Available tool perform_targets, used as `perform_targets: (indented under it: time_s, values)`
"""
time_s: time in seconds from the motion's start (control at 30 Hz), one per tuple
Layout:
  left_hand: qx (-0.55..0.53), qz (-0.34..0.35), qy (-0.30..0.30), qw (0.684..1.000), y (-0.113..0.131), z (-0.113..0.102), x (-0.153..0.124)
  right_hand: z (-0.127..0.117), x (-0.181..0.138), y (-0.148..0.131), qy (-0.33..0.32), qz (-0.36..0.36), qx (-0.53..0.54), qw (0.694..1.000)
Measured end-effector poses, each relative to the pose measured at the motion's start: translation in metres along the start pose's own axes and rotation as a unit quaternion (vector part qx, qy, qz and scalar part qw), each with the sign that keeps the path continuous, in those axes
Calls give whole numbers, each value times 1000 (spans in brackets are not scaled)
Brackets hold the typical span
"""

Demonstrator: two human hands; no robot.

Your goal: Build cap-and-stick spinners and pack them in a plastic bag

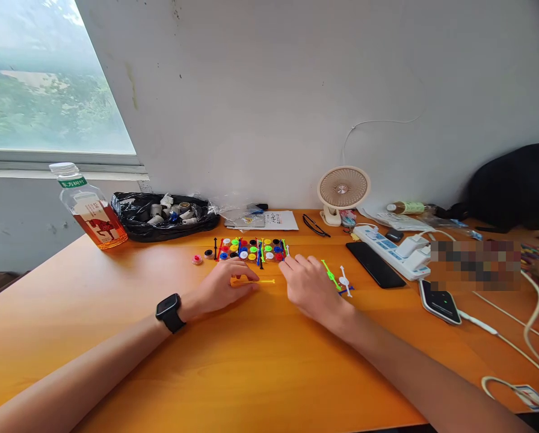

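My left hand (227,285) rests low over the table, with thumb and fingertips closed around a yellow plastic arrow (266,281). The arrow's far end sticks out to the right. My right hand (312,285) is curled beside the right end of a row of small round pieces (252,257) in several colours. Its fingertips are hidden, so what they hold cannot be made out. Thin arrows, one of them black (215,248), stand among and beside the round pieces. Right of my right hand lie a green arrow (331,275), a white arrow (344,281) and a blue one.
A tilted bottle (98,219) and a black plastic bag (161,225) of grey pieces are at the back left. Toward the back right are a small fan (343,187), glasses (315,225), a black phone (374,264), a power strip (389,249) and another device (440,302) with cables.
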State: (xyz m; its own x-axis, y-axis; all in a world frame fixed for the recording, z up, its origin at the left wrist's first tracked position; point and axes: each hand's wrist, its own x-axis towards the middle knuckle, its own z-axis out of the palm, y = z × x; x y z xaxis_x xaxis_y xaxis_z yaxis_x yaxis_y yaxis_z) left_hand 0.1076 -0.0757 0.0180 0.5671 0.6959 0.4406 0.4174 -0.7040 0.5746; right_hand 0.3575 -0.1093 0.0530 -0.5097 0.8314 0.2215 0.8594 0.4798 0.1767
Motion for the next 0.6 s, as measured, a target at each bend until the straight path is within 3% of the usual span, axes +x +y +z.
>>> perform_targets:
  time_s: [0.1,0.2,0.43,0.6]
  values:
    - [-23,12,-41,999,6,10,0,10,-1,-16,48,-12,157,986]
    - [-37,15,-55,998,5,17,0,22,-3,-25,28,-16,261,965]
    - [-111,-42,-55,991,5,15,-3,40,-3,-26,29,-18,330,943]
    - [-161,-89,15,983,-5,10,-2,39,0,-17,94,86,367,921]
